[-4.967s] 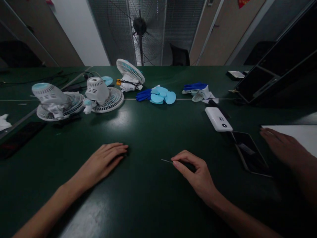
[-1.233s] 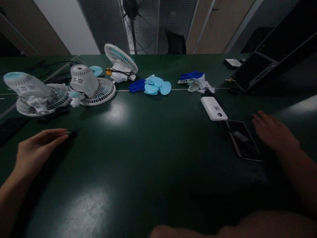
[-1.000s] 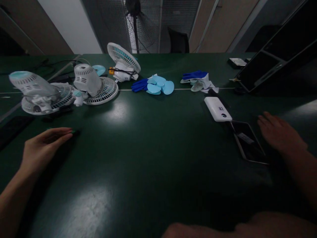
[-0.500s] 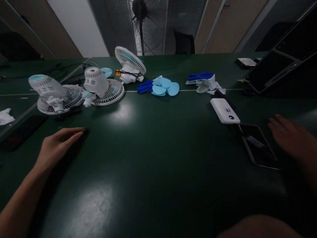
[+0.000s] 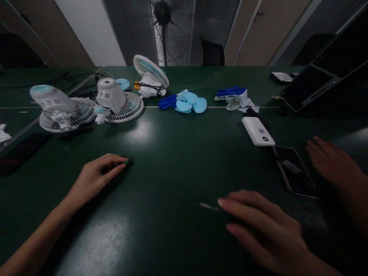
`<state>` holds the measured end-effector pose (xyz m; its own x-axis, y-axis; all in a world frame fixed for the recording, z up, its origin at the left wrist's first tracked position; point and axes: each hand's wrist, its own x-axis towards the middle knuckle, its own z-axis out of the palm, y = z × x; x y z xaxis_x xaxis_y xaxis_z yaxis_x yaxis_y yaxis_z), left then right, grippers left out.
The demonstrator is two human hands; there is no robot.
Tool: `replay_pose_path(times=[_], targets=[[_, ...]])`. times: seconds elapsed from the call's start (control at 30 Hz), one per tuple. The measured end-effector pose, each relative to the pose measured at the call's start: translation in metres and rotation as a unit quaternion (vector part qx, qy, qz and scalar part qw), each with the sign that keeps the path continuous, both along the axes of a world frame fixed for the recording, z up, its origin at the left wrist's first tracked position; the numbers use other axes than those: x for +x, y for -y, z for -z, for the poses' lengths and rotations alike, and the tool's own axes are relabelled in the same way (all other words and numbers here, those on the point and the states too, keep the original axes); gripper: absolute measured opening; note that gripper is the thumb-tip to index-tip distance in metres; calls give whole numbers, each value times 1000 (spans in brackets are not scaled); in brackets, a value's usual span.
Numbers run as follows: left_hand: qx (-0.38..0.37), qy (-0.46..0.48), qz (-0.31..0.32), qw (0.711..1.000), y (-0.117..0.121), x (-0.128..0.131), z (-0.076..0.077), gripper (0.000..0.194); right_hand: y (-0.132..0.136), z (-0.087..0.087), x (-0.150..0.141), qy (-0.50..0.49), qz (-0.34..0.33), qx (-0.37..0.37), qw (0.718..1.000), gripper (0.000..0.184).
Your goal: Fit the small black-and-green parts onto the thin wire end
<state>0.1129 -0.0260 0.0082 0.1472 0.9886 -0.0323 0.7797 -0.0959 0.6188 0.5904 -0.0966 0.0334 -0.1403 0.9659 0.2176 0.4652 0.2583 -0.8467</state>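
Note:
My left hand, at left over the dark green table, pinches a small green piece between thumb and fingertips, at or just above the tabletop. It is too small to name. At lower right, my right hand is closed, somewhat blurred by motion. A thin silvery shaft, like a screwdriver's, juts left from its fingers; any handle is hidden in the hand. A dark gap of tabletop separates the two hands.
Partly dismantled white fans stand at the back left. Beyond lie a light blue fan blade and gloves. At right are a white power bank, a phone and another person's hand.
My left hand has moved right and slightly nearer me with the green piece. My right hand has come up from the bottom edge into view, with the silvery shaft.

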Motion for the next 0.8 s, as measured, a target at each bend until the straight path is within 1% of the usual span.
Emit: replay_pose_path(times=[0.03, 0.07, 0.13, 0.2, 0.23, 0.3, 0.37, 0.5, 0.67, 0.8], targets=[[-8, 17, 42, 999, 6, 19, 0, 34, 8, 6, -22, 7, -16, 8, 1000, 42], [-7, 39, 84, 996, 12, 38, 0, 30, 12, 12, -38, 22, -41, 34, 998, 44], [-20, 79, 159, 984, 26, 78, 1, 24, 13, 23, -54, 42, -50, 29, 997, 42], [-27, 118, 214, 969, 38, 113, 3, 22, 9, 30, -57, 46, -65, 17, 997, 35], [-27, 134, 233, 963, 43, 126, 5, 21, 8, 32, -56, 46, -85, 12, 995, 32], [-23, 157, 258, 953, 49, 146, 9, 21, 8, 34, -52, 49, -129, 7, 990, 29], [-15, 169, 268, 948, 51, 154, 13, 22, 11, 34, -51, 46, -151, 8, 987, 28], [-17, 180, 264, 947, 51, 154, 18, 25, 14, 36, -48, 50, -136, 4, 989, 24], [-17, 179, 256, 950, 52, 152, 16, 31, 12, 36, -42, 82, -126, -25, 988, 15], [-25, 176, 244, 954, 53, 153, 14, 38, 10, 35, -41, 100, -127, -17, 987, 16]])
